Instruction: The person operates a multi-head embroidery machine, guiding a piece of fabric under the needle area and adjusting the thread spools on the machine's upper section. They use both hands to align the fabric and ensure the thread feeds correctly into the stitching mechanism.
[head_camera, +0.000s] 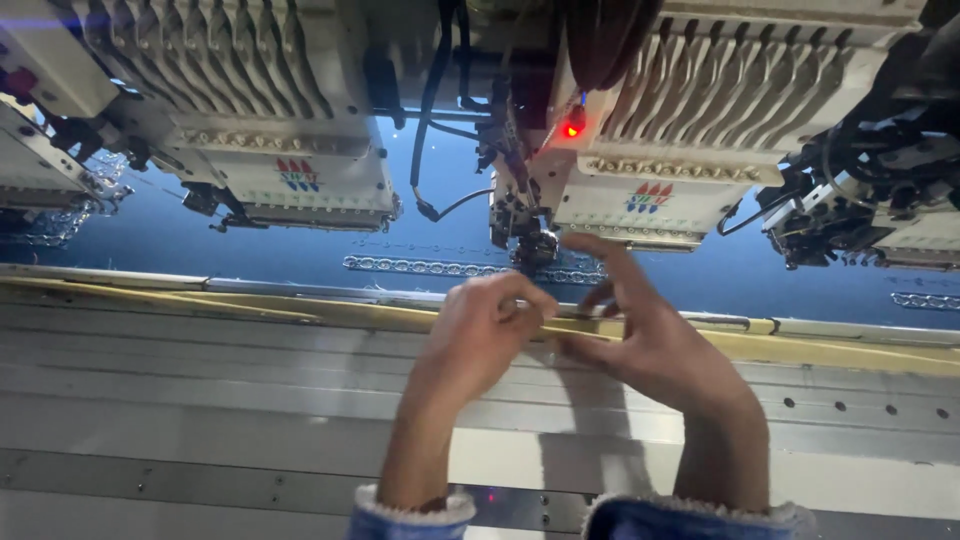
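Observation:
My left hand (487, 328) and my right hand (640, 335) meet over the metal table just in front of an embroidery machine head (640, 170) with a red light (573, 128). The left hand's fingers are curled and pinched together near the right fingertips. The right hand's thumb and middle fingers pinch toward the left hand while its index finger sticks up toward the needle area (535, 245). What they pinch is too thin to see, perhaps a thread. Dark blue fabric (300, 255) with a silver stitched band (420, 266) lies under the heads.
A second machine head (290, 150) stands at the left, and part of another (880, 210) at the right. A yellowish frame bar (300, 310) runs along the fabric's front edge. The grey metal table (200, 400) with screw holes spreads in front.

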